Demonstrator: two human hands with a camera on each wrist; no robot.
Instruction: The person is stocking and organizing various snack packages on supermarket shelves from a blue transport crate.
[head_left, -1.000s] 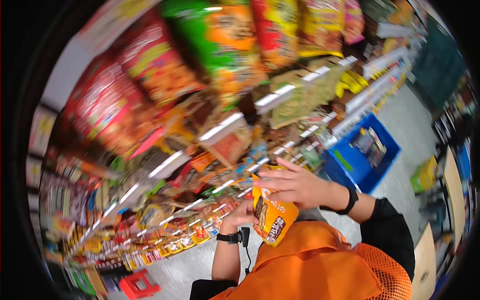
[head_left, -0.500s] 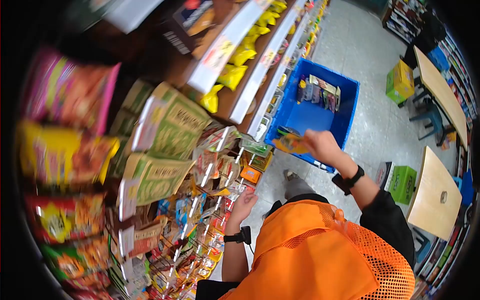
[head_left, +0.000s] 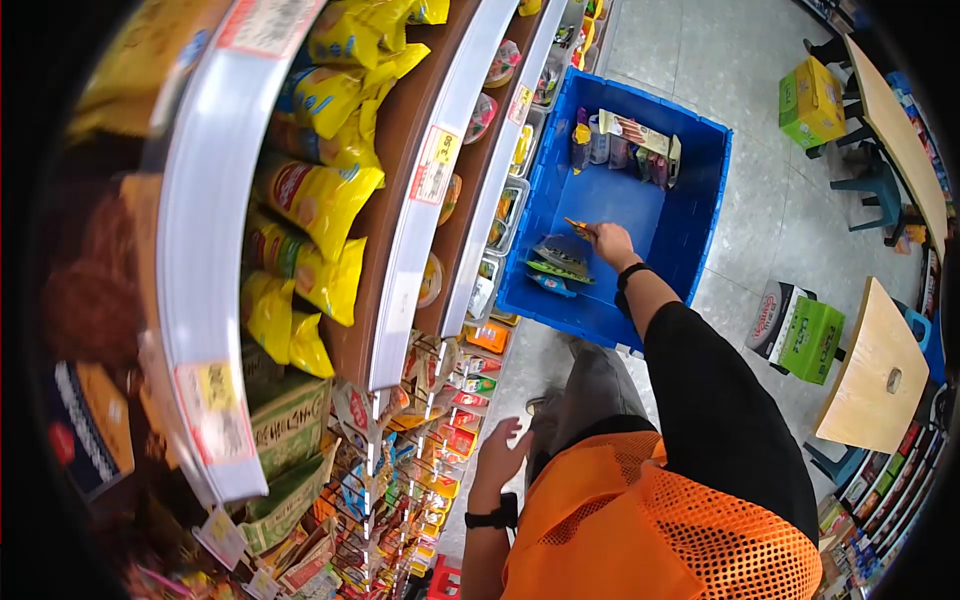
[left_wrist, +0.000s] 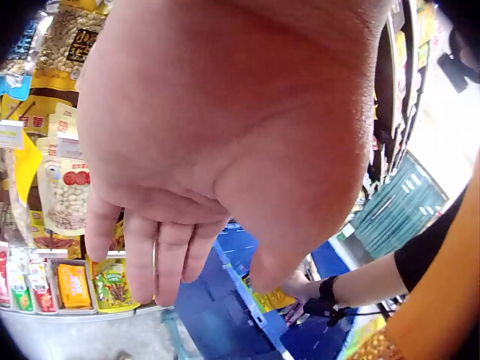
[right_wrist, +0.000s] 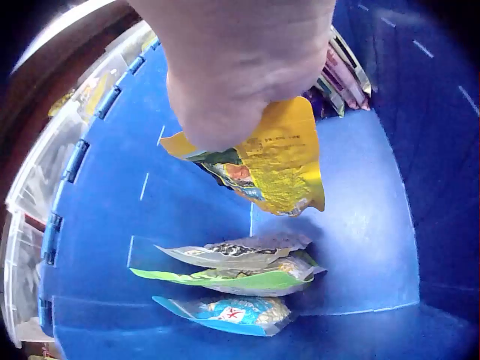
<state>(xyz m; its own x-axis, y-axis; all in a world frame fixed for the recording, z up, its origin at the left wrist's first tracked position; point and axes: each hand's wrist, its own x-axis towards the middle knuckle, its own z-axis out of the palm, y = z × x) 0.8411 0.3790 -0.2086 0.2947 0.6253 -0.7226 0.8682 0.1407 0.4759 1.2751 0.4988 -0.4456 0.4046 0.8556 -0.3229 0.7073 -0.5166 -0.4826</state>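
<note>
My right hand (head_left: 609,245) is inside the blue bin (head_left: 722,190), pinching a yellow snack bag (right_wrist: 289,161) by its top edge. In the right wrist view the bag hangs above several packets standing in the bin: a clear one (right_wrist: 232,253), a green-edged one (right_wrist: 225,279) and a blue one (right_wrist: 240,313). A row of other packages (head_left: 640,135) stands along the bin's far side. My left hand (head_left: 502,455) hangs beside the shelf with relaxed fingers and nothing in it; its palm (left_wrist: 225,127) fills much of the left wrist view.
Shelves with yellow snack bags (head_left: 325,205) and price strips (head_left: 415,200) rise on the left. Hanging packets (head_left: 440,450) fill racks below them. To the right stand a green box (head_left: 812,340), a yellow carton (head_left: 812,100) and a wooden table (head_left: 875,370).
Earlier both hands were on the yellow bag by the shelf. The left hand has let go and dropped lower; the right hand has carried the bag down into the blue bin.
</note>
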